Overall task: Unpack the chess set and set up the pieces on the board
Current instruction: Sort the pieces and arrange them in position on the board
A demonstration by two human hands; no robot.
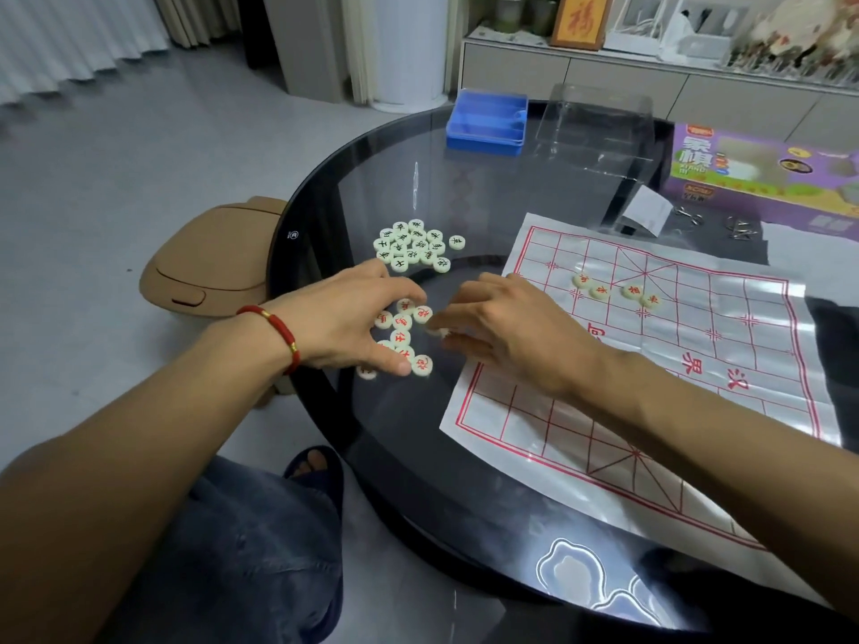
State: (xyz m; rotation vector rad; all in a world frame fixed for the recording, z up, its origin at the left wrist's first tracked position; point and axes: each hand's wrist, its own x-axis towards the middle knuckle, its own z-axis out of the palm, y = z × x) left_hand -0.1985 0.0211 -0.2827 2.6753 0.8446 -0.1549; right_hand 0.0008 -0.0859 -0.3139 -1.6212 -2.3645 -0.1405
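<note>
Glass round table [353,188] fills my view. At 3 o'clock lies the paper xiangqi board [697,364], four red-marked pieces [616,290] on its far rows. My left hand [344,327], fingers spread and curled, covers a red-character cluster [402,334] at centre. My right hand [506,332] pinches one pale piece [437,331] beside it. Black-character pieces [416,246] sit at 12 o'clock.

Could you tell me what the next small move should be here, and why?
Probably the right hand should pick one red-marked piece from the loose group and carry it to the board. Only four red pieces sit there, both hands are already over that group, and the black-marked pile lies untouched.
</note>
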